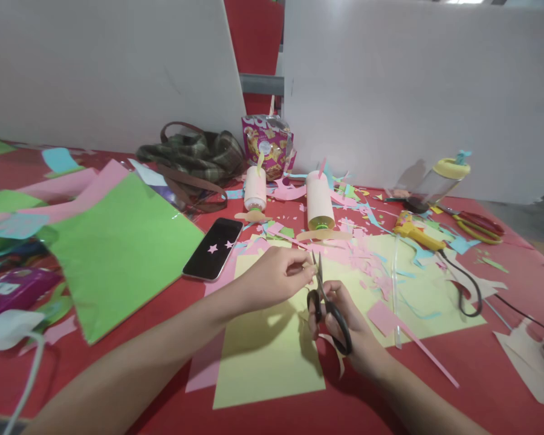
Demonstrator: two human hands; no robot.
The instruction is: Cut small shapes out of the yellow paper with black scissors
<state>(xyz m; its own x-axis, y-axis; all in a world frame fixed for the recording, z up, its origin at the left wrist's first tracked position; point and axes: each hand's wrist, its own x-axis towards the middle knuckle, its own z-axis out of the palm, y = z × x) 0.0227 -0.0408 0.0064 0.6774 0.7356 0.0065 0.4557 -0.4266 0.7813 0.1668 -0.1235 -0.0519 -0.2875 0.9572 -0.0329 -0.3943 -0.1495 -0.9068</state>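
My right hand (344,326) grips a pair of black-handled scissors (342,329), its blades pointing up and slightly apart. Just left of the blades, my left hand (276,275) pinches a tiny pale yellow-green piece of paper (315,267), mostly hidden by the fingertips. Under both hands lies a sheet of pale yellow paper (267,368), with pink paper (202,368) showing beneath its left edge. A black phone (214,251) with small pink paper stars (213,249) on its screen lies beyond my left forearm.
Two white paper-wrapped cylinders (320,199) stand at the back among paper scraps. A large green sheet (122,254) is at left. To the right are a yellow glue gun (417,232) with its cord, red-and-yellow-handled scissors (480,225) and a tilted clear bottle (437,181).
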